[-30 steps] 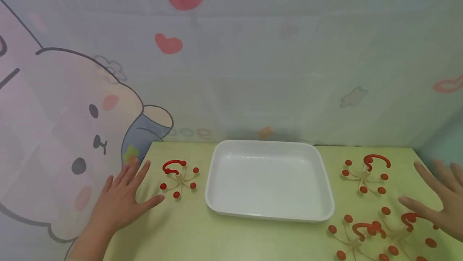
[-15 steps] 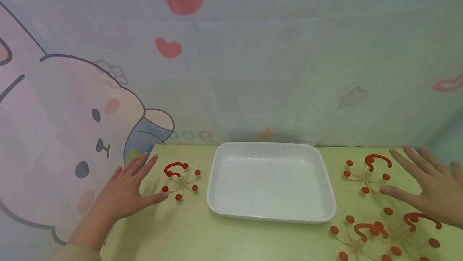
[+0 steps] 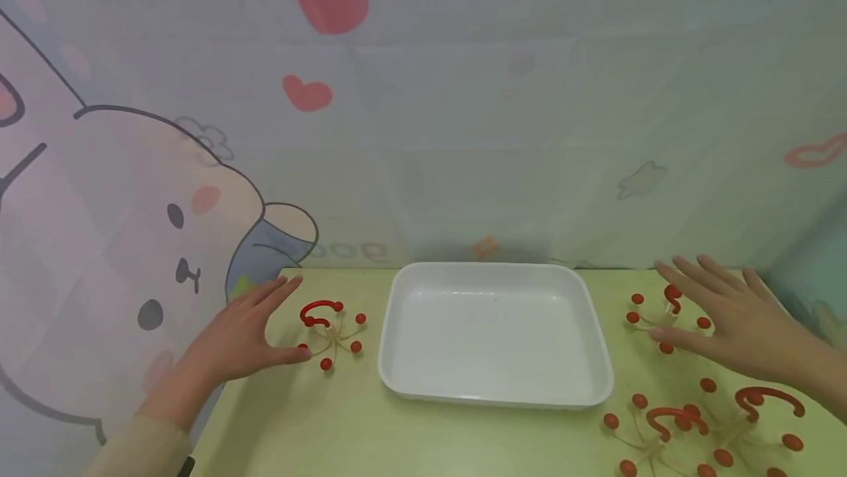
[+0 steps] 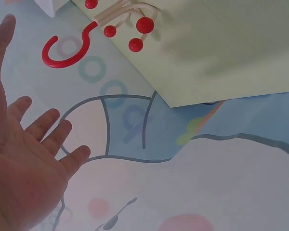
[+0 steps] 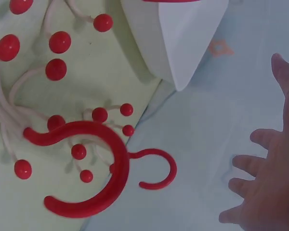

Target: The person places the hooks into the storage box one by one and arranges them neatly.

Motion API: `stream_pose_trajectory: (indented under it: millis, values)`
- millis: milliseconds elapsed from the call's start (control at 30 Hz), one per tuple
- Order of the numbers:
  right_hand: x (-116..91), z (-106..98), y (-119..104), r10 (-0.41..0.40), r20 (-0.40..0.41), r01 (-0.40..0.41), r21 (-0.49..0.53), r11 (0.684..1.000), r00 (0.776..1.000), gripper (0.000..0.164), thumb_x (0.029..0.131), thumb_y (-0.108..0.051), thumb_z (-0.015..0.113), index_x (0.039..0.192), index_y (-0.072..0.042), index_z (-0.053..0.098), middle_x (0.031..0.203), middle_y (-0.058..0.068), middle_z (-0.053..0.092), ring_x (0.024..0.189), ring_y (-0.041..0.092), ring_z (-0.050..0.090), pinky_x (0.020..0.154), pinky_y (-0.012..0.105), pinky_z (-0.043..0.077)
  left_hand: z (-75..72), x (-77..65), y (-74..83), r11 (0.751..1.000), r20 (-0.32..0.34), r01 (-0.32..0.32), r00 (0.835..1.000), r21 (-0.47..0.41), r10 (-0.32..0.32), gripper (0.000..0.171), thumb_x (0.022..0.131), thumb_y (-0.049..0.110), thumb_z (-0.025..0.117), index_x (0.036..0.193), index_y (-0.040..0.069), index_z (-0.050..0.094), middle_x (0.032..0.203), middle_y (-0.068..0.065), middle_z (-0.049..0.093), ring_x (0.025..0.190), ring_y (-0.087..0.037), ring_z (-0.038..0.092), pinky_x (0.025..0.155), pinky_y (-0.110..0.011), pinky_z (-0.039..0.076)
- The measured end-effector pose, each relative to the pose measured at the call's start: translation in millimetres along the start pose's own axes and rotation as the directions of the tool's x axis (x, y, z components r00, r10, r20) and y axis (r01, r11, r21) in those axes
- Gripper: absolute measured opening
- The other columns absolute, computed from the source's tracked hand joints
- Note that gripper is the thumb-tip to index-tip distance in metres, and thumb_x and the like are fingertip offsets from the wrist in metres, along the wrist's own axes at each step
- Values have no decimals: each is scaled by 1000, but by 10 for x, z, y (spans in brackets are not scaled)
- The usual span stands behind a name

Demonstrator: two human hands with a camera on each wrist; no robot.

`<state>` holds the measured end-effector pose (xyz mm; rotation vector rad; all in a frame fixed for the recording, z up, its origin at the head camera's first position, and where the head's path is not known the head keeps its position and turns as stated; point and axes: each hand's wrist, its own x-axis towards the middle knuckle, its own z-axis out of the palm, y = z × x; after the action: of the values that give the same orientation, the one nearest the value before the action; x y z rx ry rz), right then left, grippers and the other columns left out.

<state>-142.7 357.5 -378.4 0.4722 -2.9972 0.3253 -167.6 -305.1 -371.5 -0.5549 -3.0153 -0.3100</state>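
My left hand (image 3: pixel 241 337) hovers with fingers spread at the table's left side, its thumb tip overlapping one red ball of a pronged piece (image 3: pixel 326 364). That piece has several cream prongs tipped with red balls and a curved red hook (image 4: pixel 62 63) on top. At the right, my right hand (image 3: pixel 744 323) is spread above the table, holding nothing. Its fingers partly hide a matching pronged piece (image 3: pixel 665 348) at the back. Two more such pieces stand closer to the front right, their hooks raised, one nearer (image 3: pixel 681 412) and one farther right (image 3: pixel 770 392).
A white rectangular tray (image 3: pixel 496 400) with nothing in it stands mid-table between the hands. The table (image 3: pixel 317 425) has a pale green top. Behind it hangs a printed cloth (image 3: pixel 463 131) with a cartoon animal and hearts, also covering the left side.
My right hand has moved in leftward from the right edge, now over the back right pronged piece. My left hand has shifted slightly to the right. The pronged pieces and tray stay put.
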Motion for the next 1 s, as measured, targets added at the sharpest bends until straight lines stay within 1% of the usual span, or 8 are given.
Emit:
stream_pose_trajectory:
  millis: [100, 167, 267, 367, 600, 667, 800, 1000]
  values:
    - [76, -19, -74, -10, 49, 6, 76, 997, 999, 99, 95, -57, 76, 170, -13, 29, 167, 33, 32, 156, 58, 18, 126, 81, -7, 5, 42, 10, 1000, 7, -5, 1000, -24, 5, 112, 76, 66, 89, 164, 17, 41, 163, -25, 44, 143, -55, 46, 110, -79, 47]
    - [119, -25, -123, -14, 82, 3, 130, 992, 997, 97, 96, -56, 76, 169, -12, 31, 167, 31, 33, 155, 57, 21, 126, 83, 6, 11, 67, 16, 999, 12, -8, 1000, -37, 9, 110, 76, 63, 91, 163, 16, 43, 161, -24, 46, 143, -54, 46, 109, -79, 48]
    - [177, -20, -198, -24, 120, 0, 194, 981, 993, 95, 96, -56, 76, 168, -11, 33, 167, 28, 36, 151, 57, 30, 117, 85, 30, 25, 99, 19, 999, 17, -8, 1000, -52, 9, 107, 76, 60, 92, 162, 16, 45, 160, -22, 49, 142, -53, 47, 107, -78, 50]
    - [227, 2, -266, -33, 150, -5, 250, 968, 988, 93, 98, -55, 74, 167, -9, 34, 166, 27, 39, 147, 55, 39, 106, 83, 45, 40, 122, 16, 998, 20, 1, 1000, -69, 1, 103, 76, 57, 93, 160, 17, 48, 158, -20, 52, 141, -52, 50, 104, -78, 51]
    - [347, 99, -331, -36, 218, -46, 358, 933, 975, 83, 103, -48, 70, 164, -2, 37, 156, 31, 49, 136, 53, 54, 100, 72, 58, 79, 174, -3, 996, 2, -2, 1000, -86, 3, 89, 79, 49, 94, 153, 14, 57, 149, -19, 60, 135, -47, 57, 104, -73, 54]
    - [376, 128, -311, -36, 262, -77, 407, 910, 964, 80, 105, -45, 67, 163, 0, 37, 156, 32, 50, 135, 51, 57, 100, 68, 60, 86, 193, -4, 996, -5, -1, 1000, -88, 0, 84, 81, 44, 93, 152, 13, 59, 147, -20, 62, 133, -47, 58, 104, -72, 55]
    - [423, 178, -241, -58, 350, -130, 491, 861, 935, 74, 109, -42, 62, 163, 2, 36, 159, 32, 45, 138, 50, 55, 103, 64, 60, 106, 238, -9, 995, -9, 5, 1000, -96, -6, 76, 84, 38, 92, 149, 13, 62, 145, -19, 64, 132, -45, 60, 104, -71, 56]
    - [499, 247, -158, -56, 423, -214, 562, 799, 904, 73, 109, -39, 62, 160, 5, 37, 156, 32, 48, 130, 45, 63, 103, 53, 64, 160, 286, -71, 988, -35, -12, 999, -154, 6, 65, 85, 28, 92, 141, 8, 67, 137, -15, 70, 123, -41, 65, 102, -65, 59]
